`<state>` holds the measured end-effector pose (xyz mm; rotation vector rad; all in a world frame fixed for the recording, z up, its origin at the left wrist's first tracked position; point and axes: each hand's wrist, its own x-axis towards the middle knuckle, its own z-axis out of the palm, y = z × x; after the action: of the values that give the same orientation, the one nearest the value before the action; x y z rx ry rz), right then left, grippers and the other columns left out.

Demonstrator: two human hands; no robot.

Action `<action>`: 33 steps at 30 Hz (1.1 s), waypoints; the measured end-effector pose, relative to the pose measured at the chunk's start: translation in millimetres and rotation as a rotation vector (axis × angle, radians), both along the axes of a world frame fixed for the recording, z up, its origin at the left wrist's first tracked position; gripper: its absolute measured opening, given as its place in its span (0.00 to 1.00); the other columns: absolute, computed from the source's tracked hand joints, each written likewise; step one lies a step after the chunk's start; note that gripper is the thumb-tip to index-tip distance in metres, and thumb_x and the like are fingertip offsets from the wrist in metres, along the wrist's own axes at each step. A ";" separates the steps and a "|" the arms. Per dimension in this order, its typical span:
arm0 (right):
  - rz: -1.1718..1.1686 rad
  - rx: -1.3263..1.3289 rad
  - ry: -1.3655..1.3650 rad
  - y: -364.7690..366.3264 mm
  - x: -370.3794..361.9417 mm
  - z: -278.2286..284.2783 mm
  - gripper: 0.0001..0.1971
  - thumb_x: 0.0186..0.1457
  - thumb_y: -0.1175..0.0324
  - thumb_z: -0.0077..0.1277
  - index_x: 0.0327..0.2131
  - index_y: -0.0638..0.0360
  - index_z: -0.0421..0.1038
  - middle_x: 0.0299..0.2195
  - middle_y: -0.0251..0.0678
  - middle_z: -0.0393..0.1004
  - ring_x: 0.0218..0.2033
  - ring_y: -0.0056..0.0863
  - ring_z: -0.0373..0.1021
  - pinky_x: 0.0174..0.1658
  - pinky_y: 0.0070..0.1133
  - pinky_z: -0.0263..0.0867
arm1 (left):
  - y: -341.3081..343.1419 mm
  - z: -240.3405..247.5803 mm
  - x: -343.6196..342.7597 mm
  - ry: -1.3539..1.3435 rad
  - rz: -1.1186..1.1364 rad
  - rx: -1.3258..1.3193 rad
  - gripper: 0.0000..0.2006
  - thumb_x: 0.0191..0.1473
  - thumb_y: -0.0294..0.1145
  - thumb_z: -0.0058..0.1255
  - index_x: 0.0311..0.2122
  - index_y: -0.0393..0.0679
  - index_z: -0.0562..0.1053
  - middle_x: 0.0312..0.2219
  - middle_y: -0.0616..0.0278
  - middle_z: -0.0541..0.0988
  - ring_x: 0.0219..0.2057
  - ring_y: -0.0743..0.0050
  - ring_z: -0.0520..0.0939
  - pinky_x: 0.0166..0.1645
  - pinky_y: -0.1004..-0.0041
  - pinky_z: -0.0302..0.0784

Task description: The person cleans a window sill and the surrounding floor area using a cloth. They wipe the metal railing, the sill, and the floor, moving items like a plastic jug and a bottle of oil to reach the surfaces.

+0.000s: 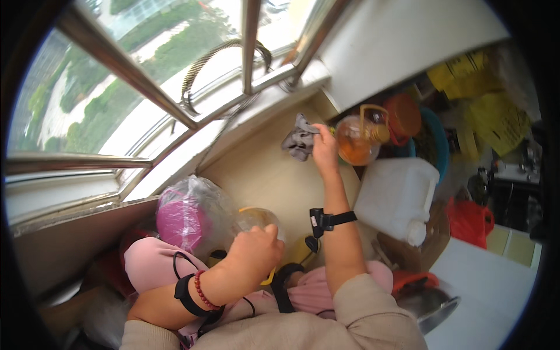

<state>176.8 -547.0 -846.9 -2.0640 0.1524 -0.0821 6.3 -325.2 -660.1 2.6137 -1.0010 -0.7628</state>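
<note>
My right hand (325, 146) is closed on a crumpled grey cloth (299, 139), held out over the beige floor. Close by its right side stands a clear jug of orange liquid (353, 143) with a yellow handle and cap. Nearer my body, my left hand (256, 254) is curled into a grip at a clear plastic jug (252, 217) with an orange-yellow edge. A yellow curved piece shows below that hand; the fingers hide much of their hold. To its left sits a pink round thing in clear plastic wrap (184, 219).
Metal window bars (175, 111) and a sill run along the left and far side. At right lie a white plastic canister (396, 192), an orange-red container (403, 116), a blue basin (437, 146), yellow bags (496, 119) and a red bag (469, 221). A coiled metal spring cable (192, 81) hangs by the window.
</note>
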 end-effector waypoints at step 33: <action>0.050 -0.685 0.015 18.5 -60.9 -196.0 0.28 0.57 0.79 0.46 0.63 0.60 0.61 0.68 0.49 0.50 0.69 0.54 0.47 0.70 0.43 0.45 | -6.3 3.2 7.5 0.098 -0.009 0.047 0.07 0.44 0.29 0.56 0.32 0.46 0.75 0.31 0.62 0.69 0.30 0.67 0.78 0.27 0.72 0.77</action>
<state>116.0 -528.5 -1042.9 -2.7505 0.0867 -0.0964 13.8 -331.5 -656.8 2.5845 -0.9796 -0.9177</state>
